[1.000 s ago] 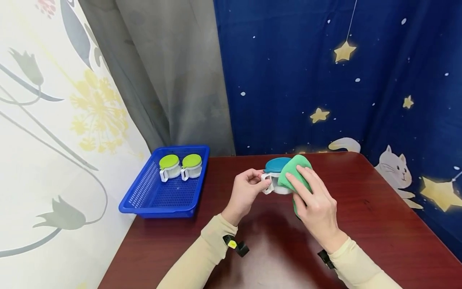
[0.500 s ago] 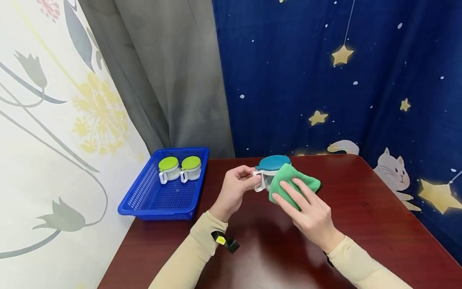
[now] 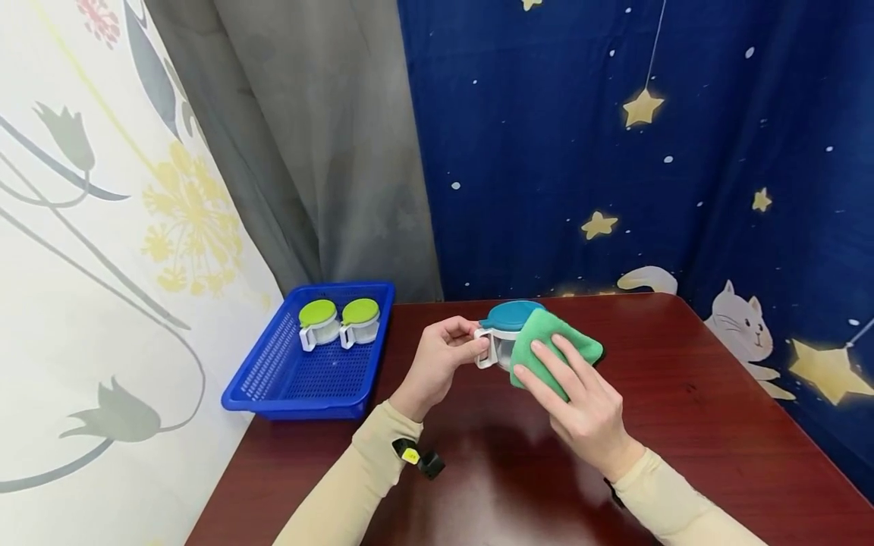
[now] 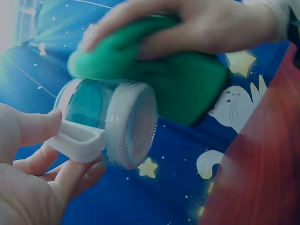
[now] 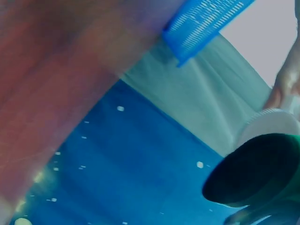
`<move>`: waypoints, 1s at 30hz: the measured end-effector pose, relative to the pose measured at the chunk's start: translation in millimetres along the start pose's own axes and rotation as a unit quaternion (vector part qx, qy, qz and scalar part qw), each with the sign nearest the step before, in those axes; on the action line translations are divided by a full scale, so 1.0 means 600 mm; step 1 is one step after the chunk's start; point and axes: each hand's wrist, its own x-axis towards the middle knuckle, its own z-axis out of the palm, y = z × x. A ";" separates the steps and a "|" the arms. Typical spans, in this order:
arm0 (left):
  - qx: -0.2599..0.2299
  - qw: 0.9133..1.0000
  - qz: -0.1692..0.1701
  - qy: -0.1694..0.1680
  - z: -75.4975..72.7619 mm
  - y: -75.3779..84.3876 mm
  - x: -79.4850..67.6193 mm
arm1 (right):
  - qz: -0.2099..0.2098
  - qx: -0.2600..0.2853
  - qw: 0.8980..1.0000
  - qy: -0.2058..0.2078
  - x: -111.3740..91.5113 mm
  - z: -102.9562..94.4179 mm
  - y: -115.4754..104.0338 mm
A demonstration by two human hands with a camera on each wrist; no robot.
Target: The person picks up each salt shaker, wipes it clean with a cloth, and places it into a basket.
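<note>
A clear seasoning jar point(image 3: 505, 351) with a blue lid point(image 3: 510, 315) is held up above the table. My left hand point(image 3: 433, 364) pinches its white handle point(image 4: 77, 145) between thumb and fingers. Against the jar's right side, my right hand point(image 3: 587, 413) holds a green cloth point(image 3: 539, 345), its fingers spread over the fabric. In the left wrist view the jar lies tilted, its base point(image 4: 143, 126) turned to the right, and the cloth point(image 4: 112, 58) covers its upper side. Only part of the jar's base point(image 5: 269, 124) shows in the right wrist view, beyond the dark underside of the cloth.
On the left of the dark red table point(image 3: 683, 402) stands a blue plastic basket point(image 3: 297, 409). Two jars with lime-green lids, a left one point(image 3: 318, 312) and a right one point(image 3: 360, 311), stand inside it. Grey and blue curtains point(image 3: 532, 189) hang behind the table.
Both hands and the jar have shifted a little to the left. The cloth has moved from the lid's right edge down over the jar's side, and more of the lid shows.
</note>
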 end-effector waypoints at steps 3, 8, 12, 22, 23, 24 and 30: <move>0.006 1.000 0.005 0.003 0.001 -0.004 0.001 | 0.020 -0.006 1.000 -0.018 0.020 0.005 0.002; 0.011 1.000 0.012 0.015 -0.003 -0.009 0.003 | -0.017 -0.012 0.996 -0.084 0.038 0.012 0.001; 0.017 1.000 0.010 0.023 -0.006 -0.013 0.002 | -0.059 -0.006 0.992 -0.109 0.032 0.015 -0.002; 0.019 1.000 0.012 0.021 -0.014 -0.006 0.000 | -0.094 0.027 0.987 -0.125 -0.018 0.005 -0.005; 0.020 0.999 0.013 0.020 -0.015 -0.004 0.000 | -0.098 0.030 0.987 -0.122 -0.023 0.003 -0.005; 0.021 0.999 0.014 0.019 -0.016 -0.002 0.000 | -0.099 0.033 0.987 -0.119 -0.026 0.002 -0.005; 0.017 1.000 0.014 0.000 -0.014 0.003 -0.003 | -0.073 0.033 0.995 -0.058 -0.032 -0.003 -0.002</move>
